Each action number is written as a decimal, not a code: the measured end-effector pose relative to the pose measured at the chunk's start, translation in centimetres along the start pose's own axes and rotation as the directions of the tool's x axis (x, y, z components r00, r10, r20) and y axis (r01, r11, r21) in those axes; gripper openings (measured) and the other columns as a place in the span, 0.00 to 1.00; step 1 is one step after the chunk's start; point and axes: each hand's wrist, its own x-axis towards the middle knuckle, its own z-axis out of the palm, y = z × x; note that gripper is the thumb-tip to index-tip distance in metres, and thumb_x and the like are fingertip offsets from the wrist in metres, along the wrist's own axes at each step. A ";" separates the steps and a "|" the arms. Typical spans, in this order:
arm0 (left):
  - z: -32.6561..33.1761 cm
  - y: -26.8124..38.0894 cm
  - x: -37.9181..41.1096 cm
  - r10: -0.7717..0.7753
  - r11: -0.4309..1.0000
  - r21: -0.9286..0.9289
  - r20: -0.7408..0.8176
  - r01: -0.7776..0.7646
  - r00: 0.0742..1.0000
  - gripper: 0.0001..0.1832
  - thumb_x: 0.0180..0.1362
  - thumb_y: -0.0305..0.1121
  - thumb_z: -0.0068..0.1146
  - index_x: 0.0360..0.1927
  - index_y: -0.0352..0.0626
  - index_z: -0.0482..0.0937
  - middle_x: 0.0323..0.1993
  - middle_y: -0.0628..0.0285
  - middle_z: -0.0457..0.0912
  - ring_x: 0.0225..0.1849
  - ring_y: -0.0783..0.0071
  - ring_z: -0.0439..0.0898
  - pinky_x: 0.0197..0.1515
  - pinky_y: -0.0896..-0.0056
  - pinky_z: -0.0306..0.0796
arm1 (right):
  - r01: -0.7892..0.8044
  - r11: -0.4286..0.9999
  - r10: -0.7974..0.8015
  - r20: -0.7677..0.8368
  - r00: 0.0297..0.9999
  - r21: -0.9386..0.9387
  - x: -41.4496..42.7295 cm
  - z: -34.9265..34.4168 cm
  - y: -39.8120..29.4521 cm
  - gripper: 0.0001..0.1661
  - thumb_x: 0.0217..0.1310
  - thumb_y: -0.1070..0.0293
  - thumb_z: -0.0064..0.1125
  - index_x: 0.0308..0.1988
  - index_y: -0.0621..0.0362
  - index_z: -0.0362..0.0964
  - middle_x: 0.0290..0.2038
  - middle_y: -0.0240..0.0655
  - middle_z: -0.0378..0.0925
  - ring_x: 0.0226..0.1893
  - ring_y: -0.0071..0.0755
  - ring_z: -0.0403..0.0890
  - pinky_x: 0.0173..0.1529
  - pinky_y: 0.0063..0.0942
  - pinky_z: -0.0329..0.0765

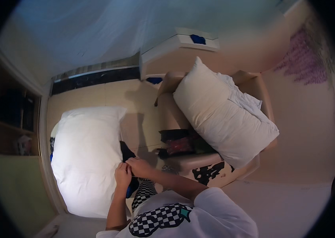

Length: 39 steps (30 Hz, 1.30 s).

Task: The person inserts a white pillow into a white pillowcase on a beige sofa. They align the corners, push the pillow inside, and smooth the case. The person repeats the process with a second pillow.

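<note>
A plump white pillow point(87, 163) lies in front of me on the left, brightly lit. At its near right edge my left hand point(122, 175) grips the fabric, fingers curled together. My right hand point(139, 167) reaches across from the right and meets it there, its fingertips pinched at the same edge. What exactly lies between the fingertips is hidden. A second white pillow point(215, 104) leans at a slant on a worn beige armchair point(170, 108), with a crumpled white cloth point(244, 98) behind it.
Dark and red items point(179, 145) lie on the armchair beneath the second pillow. The chair's near arm point(212, 174) has peeling covering. On the left stands a shelf unit point(10, 131) with dark items inside. A pale translucent curtain point(96, 32) hangs ahead over the tiled floor point(90, 96).
</note>
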 end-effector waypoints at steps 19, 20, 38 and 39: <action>24.1 29.0 6.5 0.563 0.819 -0.332 0.623 -0.467 0.544 0.07 0.57 0.33 0.56 0.34 0.42 0.81 0.35 0.56 0.79 0.39 0.56 0.79 0.41 0.60 0.73 | -0.717 0.680 0.135 -0.934 0.331 -0.155 -34.2 -37.7 20.8 0.19 0.46 0.80 0.58 0.42 0.60 0.75 0.48 0.49 0.74 0.49 0.54 0.75 0.53 0.43 0.72; 24.3 30.5 6.6 0.571 0.813 -0.346 0.634 -0.469 0.521 0.07 0.57 0.33 0.56 0.34 0.42 0.80 0.35 0.56 0.79 0.39 0.56 0.79 0.41 0.60 0.73 | -0.780 0.595 0.064 -0.956 0.288 -0.195 -34.9 -39.9 21.8 0.21 0.45 0.80 0.57 0.44 0.60 0.75 0.50 0.51 0.73 0.51 0.55 0.74 0.56 0.45 0.70; 28.9 36.7 13.6 0.273 0.858 -0.500 0.637 0.117 0.721 0.19 0.61 0.36 0.58 0.53 0.40 0.72 0.41 0.60 0.78 0.36 0.70 0.79 0.40 0.69 0.73 | -0.750 0.613 0.283 -0.817 0.503 -0.249 -33.7 -48.0 24.7 0.15 0.44 0.62 0.66 0.30 0.55 0.69 0.20 0.43 0.75 0.23 0.50 0.78 0.28 0.46 0.72; 29.2 36.4 14.0 0.237 0.810 -0.547 0.634 0.211 0.736 0.21 0.62 0.36 0.58 0.55 0.40 0.70 0.43 0.62 0.78 0.37 0.71 0.79 0.41 0.70 0.73 | -0.694 0.662 0.207 -0.820 0.533 -0.284 -33.7 -47.1 23.4 0.16 0.41 0.64 0.67 0.30 0.55 0.69 0.20 0.41 0.73 0.22 0.49 0.76 0.28 0.45 0.71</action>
